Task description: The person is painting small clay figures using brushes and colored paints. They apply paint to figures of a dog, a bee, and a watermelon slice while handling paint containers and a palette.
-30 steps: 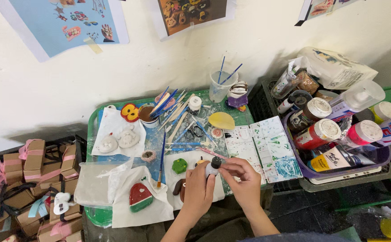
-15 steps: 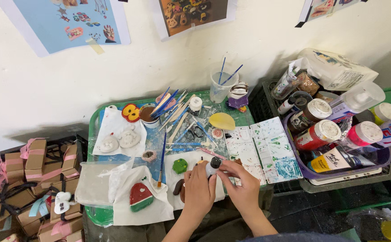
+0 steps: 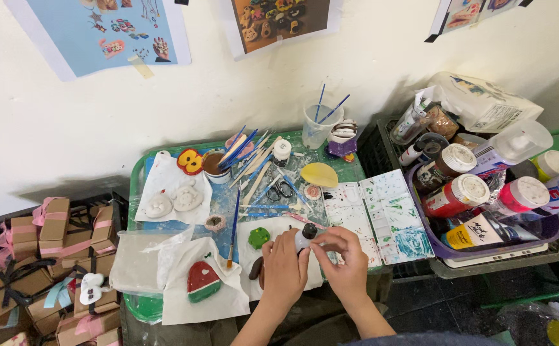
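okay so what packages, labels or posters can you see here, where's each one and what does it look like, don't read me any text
Poster: wall, upper left; pale blue sheet with small pictures.
Photo print: wall, top centre; brown, small colourful shapes.
Gift boxes: far left; brown card, pink ribbons.
Paint bottles: purple tub, right; white caps, red and pink bodies.
Plastic bag: upper right; white, printed.
Small bottle: between left hand and right hand; white, black cap.

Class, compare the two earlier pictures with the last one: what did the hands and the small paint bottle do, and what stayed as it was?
Little changed. Both hands, left hand and right hand, keep hold of the small bottle with the dark cap, shifting only slightly. The brushes, palette and watermelon piece stayed put.
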